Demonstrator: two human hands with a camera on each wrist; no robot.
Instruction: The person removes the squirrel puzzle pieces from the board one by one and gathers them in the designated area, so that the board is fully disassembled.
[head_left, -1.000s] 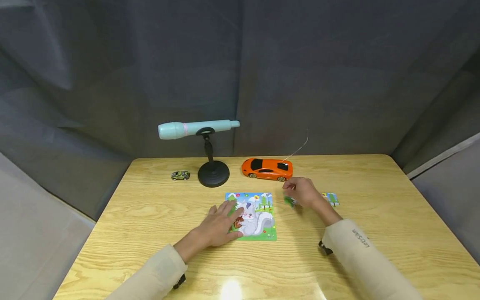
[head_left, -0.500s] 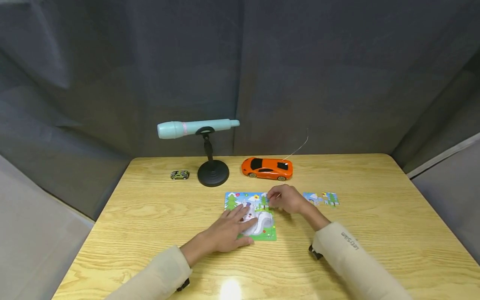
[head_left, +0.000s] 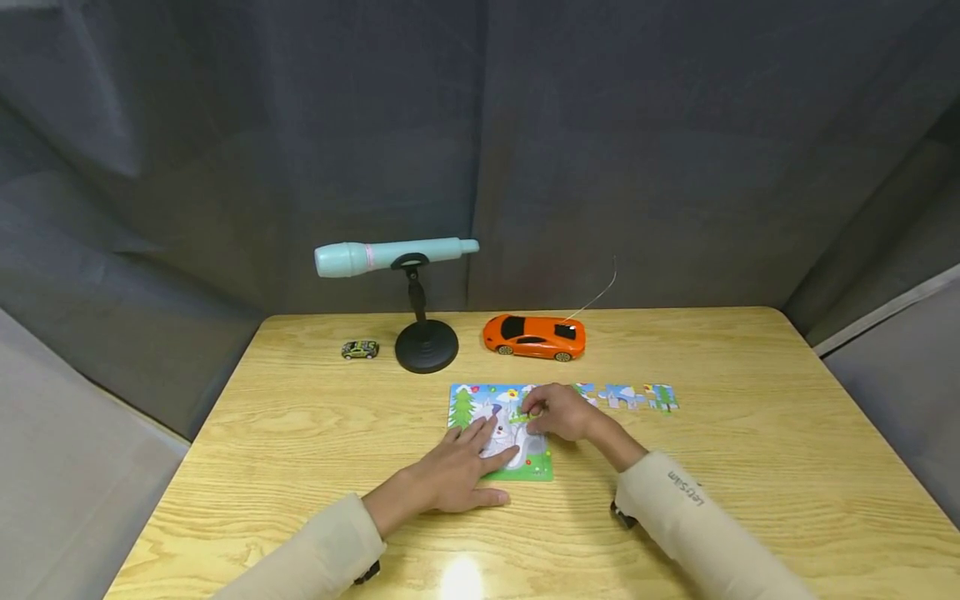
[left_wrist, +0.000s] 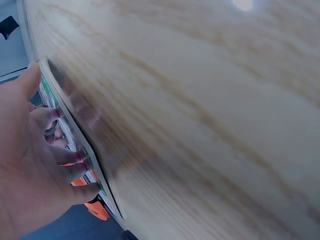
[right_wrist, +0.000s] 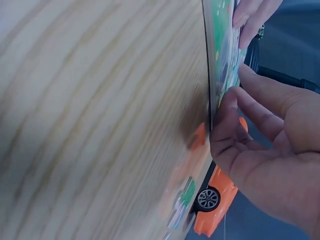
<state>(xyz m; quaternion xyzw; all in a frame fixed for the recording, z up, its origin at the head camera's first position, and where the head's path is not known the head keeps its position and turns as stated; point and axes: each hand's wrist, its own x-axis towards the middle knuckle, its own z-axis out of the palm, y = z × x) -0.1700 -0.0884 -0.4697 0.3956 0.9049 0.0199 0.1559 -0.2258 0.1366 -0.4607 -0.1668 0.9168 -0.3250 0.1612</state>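
A square jigsaw puzzle [head_left: 462, 407] with a grey squirrel picture lies flat on the wooden table. My left hand [head_left: 457, 473] rests on its lower left part, fingers spread and straight. The left wrist view shows those fingertips on the puzzle's surface, the thumb [left_wrist: 31, 80] at its near edge. Over the puzzle's right half, my right hand [head_left: 566, 412] pinches a small puzzle piece [head_left: 519, 420] with thumb and curled fingers, which mostly hide it. In the right wrist view the right fingertips [right_wrist: 245, 70] are right at the puzzle's surface.
Several loose puzzle pieces [head_left: 622, 396] lie in a row right of the puzzle. Behind stand an orange toy car [head_left: 534, 337] with a thin antenna, a pale blue microphone [head_left: 397, 256] on a black stand [head_left: 426, 346], and a small patterned toy car [head_left: 360, 350]. Dark cloth [head_left: 600, 150] hangs behind.
My right hand has moved left from the loose pieces to the puzzle's right half, then slightly nearer me. My left hand has shifted a little rightward and nearer me on the puzzle.
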